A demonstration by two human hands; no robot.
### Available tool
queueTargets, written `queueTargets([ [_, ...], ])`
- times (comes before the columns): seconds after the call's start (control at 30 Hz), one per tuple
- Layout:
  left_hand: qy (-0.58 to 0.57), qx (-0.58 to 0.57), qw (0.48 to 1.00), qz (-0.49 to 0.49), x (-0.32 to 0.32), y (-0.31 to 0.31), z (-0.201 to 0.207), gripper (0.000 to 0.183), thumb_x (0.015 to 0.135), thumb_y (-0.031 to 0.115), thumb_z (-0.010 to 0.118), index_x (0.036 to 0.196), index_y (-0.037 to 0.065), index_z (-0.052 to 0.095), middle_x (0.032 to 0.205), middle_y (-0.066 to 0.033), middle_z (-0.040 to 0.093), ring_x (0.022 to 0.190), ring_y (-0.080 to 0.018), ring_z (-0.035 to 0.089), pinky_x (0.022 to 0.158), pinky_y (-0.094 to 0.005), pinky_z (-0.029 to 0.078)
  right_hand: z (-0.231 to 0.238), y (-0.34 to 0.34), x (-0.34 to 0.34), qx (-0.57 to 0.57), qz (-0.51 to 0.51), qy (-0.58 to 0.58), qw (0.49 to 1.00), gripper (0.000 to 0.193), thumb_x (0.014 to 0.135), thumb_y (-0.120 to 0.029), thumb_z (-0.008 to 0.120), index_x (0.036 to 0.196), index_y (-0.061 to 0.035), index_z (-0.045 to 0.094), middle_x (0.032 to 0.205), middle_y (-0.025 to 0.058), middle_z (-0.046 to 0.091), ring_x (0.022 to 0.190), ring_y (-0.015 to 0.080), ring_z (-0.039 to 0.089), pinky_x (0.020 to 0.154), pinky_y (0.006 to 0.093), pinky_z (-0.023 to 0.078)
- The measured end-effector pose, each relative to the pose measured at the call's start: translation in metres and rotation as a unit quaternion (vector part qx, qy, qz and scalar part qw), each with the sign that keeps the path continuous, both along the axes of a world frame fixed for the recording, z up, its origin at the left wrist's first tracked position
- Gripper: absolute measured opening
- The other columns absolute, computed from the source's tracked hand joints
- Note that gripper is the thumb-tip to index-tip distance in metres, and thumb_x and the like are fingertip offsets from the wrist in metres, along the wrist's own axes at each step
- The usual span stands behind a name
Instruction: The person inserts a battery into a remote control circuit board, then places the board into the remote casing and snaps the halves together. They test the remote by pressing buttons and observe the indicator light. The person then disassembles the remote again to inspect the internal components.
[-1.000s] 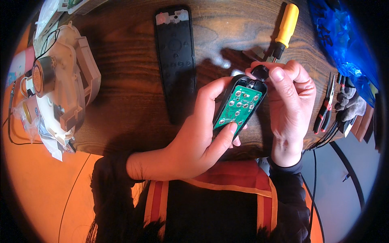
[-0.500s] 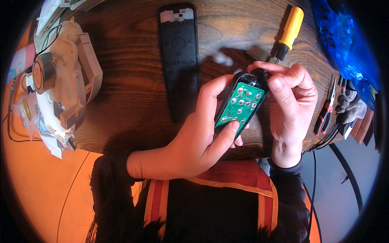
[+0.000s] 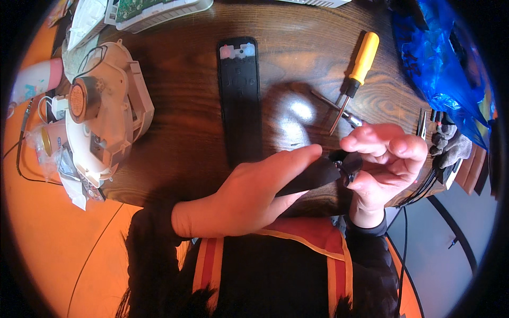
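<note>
My left hand (image 3: 244,196) is wrapped round a black remote control half (image 3: 313,176), tilted so its dark outer side faces up. Its circuit board is hidden at this moment. At its right end is a black curved end piece (image 3: 350,163), with the thumb and curled fingers of my right hand (image 3: 389,159) around it; whether it is separate from the casing I cannot tell. Beyond my hands lies the other long black remote shell (image 3: 238,100), with a pale translucent strip showing at its far end.
A yellow-handled screwdriver (image 3: 365,59) lies across a thin metal tool (image 3: 339,108) at the back right. A white plastic housing with a motor (image 3: 101,106) stands left. On the right are a blue plastic bag (image 3: 445,69) and grey gloves (image 3: 449,143). A circuit board (image 3: 135,6) sits at the far edge.
The held remote half has been turned over from its green board side to its dark outer side. My right hand has shifted lower, its fingers more spread. The whole view has shifted.
</note>
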State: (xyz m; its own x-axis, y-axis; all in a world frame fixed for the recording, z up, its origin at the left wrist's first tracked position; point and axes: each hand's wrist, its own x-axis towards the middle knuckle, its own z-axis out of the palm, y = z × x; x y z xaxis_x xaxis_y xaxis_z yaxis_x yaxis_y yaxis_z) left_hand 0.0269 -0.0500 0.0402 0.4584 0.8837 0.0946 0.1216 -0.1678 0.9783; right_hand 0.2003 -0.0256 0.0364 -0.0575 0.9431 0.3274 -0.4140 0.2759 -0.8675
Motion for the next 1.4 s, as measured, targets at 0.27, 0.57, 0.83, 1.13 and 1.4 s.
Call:
queueTargets([
  [0.27,0.010,0.034,0.999,0.015,0.002,-0.003,-0.002,0.052,0.067,-0.001,0.064,0.115,0.003,0.045,0.092,-0.0121,0.057,0.081,-0.0270,0.059,0.066,-0.0303,0.048,0.020,-0.003,0.012,0.013,-0.015,-0.223,0.975,0.035,0.057,-0.008,0.076,0.088,0.0031,0.065,0.095,0.0169,0.058,0.096,0.0207,0.054,0.078,0.0283,0.048],
  [0.57,-0.001,0.100,0.995,0.020,0.004,-0.005,-0.008,0.051,0.064,-0.003,0.064,0.111,0.000,0.045,0.088,-0.0142,0.057,0.075,-0.0280,0.060,0.061,-0.0309,0.048,0.012,0.002,0.015,0.077,0.023,-0.227,0.971,0.035,0.060,-0.017,0.078,0.084,0.0007,0.060,0.103,0.0233,0.047,0.072,0.0235,0.062,0.063,0.0265,0.051],
  [0.83,-0.033,0.107,0.993,0.025,0.004,-0.004,-0.006,0.050,0.064,-0.004,0.064,0.110,-0.002,0.045,0.091,-0.0159,0.057,0.076,-0.0289,0.060,0.062,-0.0306,0.049,0.016,-0.004,0.005,0.003,0.008,-0.137,0.991,0.027,0.061,-0.006,0.075,0.082,0.0040,0.062,0.093,0.0233,0.060,0.085,0.0253,0.062,0.075,0.0309,0.050],
  [1.13,-0.004,0.051,0.996,-0.071,-0.002,-0.001,-0.005,0.056,0.078,-0.008,0.055,0.121,-0.001,0.021,0.098,-0.0280,0.053,0.084,-0.0277,0.061,0.069,-0.0351,0.051,0.013,-0.008,0.011,-0.003,-0.117,-0.003,0.993,0.018,0.083,-0.006,0.055,0.096,0.0028,0.045,0.086,0.0222,0.058,0.062,0.0177,0.060,0.056,0.0244,0.050],
  [1.4,-0.011,-0.020,0.998,-0.054,-0.002,-0.004,-0.011,0.057,0.080,-0.010,0.048,0.123,0.003,0.014,0.102,-0.0282,0.050,0.085,-0.0272,0.060,0.071,-0.0351,0.051,0.007,0.000,0.015,-0.022,-0.170,-0.095,0.981,0.016,0.086,-0.003,0.048,0.101,0.0026,0.050,0.095,0.0148,0.055,0.067,0.0097,0.053,0.050,0.0157,0.042],
])
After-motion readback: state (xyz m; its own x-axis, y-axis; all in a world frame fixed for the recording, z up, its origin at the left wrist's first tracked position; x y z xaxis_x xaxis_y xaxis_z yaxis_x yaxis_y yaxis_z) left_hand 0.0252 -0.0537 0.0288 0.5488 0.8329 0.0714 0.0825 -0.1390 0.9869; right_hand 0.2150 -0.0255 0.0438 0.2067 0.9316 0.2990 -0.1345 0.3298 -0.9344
